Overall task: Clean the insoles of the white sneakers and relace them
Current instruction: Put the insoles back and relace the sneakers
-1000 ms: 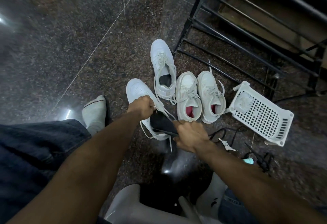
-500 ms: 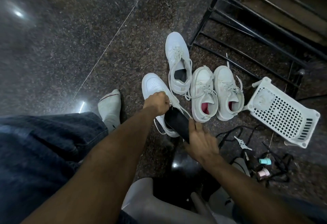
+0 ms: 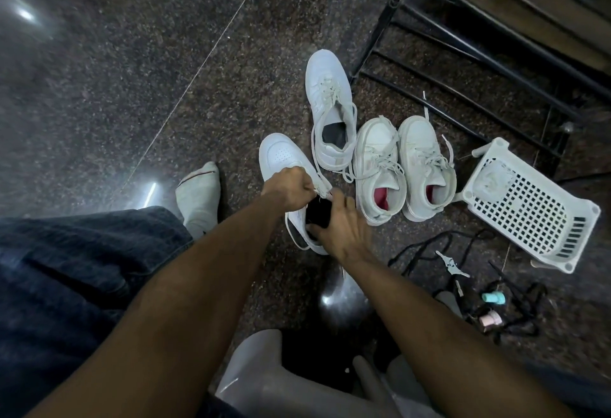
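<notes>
The left hand [image 3: 287, 189] pinches the laces [image 3: 320, 190] of the near sneaker [image 3: 281, 157] on the floor [image 3: 132, 87]; the right hand [image 3: 340, 226], fingers spread, presses the dark insole [image 3: 318, 216] into it. Three sneakers [image 3: 380, 166] sit beside, a basket [image 3: 529, 206] further right.

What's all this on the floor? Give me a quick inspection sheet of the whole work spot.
Surface: dark speckled stone floor, glossy.
Job's things: four white sneakers; the nearest sneaker has a black insole at its opening; laces loose.
Clutter: white perforated basket on its side; small teal and pink items.
Hands: left hand grips the sneaker's laces; right hand presses the insole.
Cables: black cords on the floor, possibly laces.
Surroundings: black metal rack; socked foot.
</notes>
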